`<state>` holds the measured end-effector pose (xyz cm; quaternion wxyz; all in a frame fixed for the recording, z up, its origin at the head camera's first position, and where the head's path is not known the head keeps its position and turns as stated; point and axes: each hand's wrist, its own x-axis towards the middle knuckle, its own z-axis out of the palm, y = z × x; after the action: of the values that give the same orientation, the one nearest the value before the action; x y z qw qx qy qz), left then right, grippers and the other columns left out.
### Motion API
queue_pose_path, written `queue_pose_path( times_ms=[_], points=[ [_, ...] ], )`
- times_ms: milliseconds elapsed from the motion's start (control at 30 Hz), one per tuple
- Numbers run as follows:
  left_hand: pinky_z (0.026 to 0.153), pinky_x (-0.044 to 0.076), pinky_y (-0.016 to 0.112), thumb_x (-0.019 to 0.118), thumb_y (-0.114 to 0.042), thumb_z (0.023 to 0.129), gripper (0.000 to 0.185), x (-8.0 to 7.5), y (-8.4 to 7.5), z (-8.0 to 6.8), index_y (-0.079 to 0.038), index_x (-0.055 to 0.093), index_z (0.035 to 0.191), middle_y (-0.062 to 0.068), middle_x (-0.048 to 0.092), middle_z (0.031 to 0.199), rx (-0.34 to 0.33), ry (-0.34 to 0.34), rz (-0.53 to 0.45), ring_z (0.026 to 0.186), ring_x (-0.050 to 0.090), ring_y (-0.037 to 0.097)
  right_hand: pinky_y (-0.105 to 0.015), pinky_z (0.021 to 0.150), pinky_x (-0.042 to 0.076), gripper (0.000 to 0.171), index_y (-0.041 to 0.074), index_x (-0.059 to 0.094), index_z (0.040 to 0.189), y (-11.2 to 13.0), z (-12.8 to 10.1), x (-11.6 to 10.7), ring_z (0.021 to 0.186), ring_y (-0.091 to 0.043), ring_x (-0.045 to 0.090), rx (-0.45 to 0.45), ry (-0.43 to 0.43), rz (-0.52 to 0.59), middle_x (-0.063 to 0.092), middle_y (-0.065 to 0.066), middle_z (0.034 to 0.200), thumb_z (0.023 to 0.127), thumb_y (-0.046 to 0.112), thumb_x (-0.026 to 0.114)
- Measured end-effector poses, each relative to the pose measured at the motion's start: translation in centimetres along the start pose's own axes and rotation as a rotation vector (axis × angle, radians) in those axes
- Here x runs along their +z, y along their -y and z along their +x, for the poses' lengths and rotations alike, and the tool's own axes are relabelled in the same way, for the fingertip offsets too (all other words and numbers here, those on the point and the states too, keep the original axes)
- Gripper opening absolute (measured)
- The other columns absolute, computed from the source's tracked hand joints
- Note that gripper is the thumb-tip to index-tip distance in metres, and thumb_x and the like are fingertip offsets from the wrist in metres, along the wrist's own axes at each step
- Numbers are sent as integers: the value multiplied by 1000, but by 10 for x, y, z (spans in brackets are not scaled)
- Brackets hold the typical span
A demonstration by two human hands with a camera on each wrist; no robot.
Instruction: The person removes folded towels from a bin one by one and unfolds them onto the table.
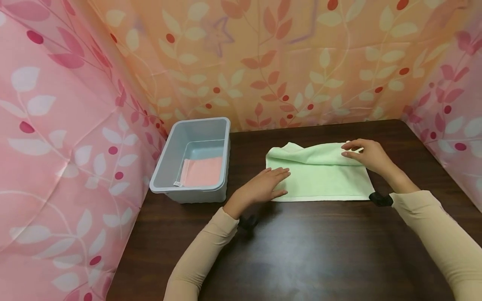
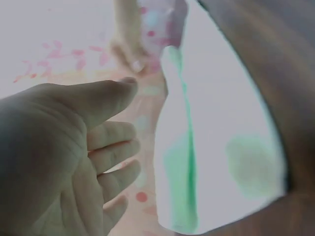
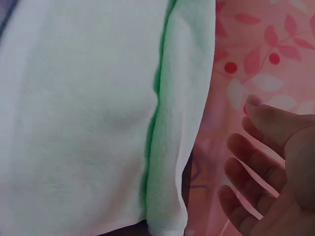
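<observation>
While the left hand (image 1: 265, 187) lies flat with its fingers (image 1: 280, 172) straight and close together, it presses on the near left edge of a pale green towel (image 1: 320, 175) spread on the dark wooden surface (image 1: 301, 251). From the left wrist view the same fingers (image 2: 115, 147) show loosely extended, palm open, with the towel (image 2: 216, 147) just beyond their tips. The right hand (image 1: 365, 154) rests at the towel's far right corner, fingertips (image 1: 348, 150) touching the top layer where the far edge is folded over toward the person; whether they pinch the cloth or only rest on it cannot be told. Seen from the right wrist view, the fingers (image 3: 246, 162) are relaxed and slightly spread, just beside the towel's (image 3: 98, 113) doubled fold.

Beyond the left fingers, near but apart from the towel, a grey plastic bin (image 1: 167, 167) stands on the surface with a folded pink cloth (image 1: 201, 171) lying flat on its bottom. Leaf-patterned pink and orange curtains (image 1: 67, 125) enclose the surface on three sides. Both arms wear beige sleeves (image 1: 203, 251).
</observation>
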<state>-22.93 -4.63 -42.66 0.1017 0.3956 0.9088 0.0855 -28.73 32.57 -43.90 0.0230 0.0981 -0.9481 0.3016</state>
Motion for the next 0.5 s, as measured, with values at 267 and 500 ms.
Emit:
queue_pose_path(
  times_ms=[267,500],
  points=[
    [127,18,43,49,-31,105,58,-24,18,47,-13,30,156,4,33,162,-20,-85,-179,153,27,19,-29,69,51,42,10,69,125,1,-40,5,101,-35,64,-3,55,-5,68,-18,121,92,36,70],
    [128,16,39,43,-27,107,52,-28,32,88,-15,31,156,4,31,164,-108,-65,-301,155,22,19,-40,77,49,44,8,66,128,-5,-63,15,112,-38,59,-29,68,-10,64,-18,128,93,35,69]
  ],
)
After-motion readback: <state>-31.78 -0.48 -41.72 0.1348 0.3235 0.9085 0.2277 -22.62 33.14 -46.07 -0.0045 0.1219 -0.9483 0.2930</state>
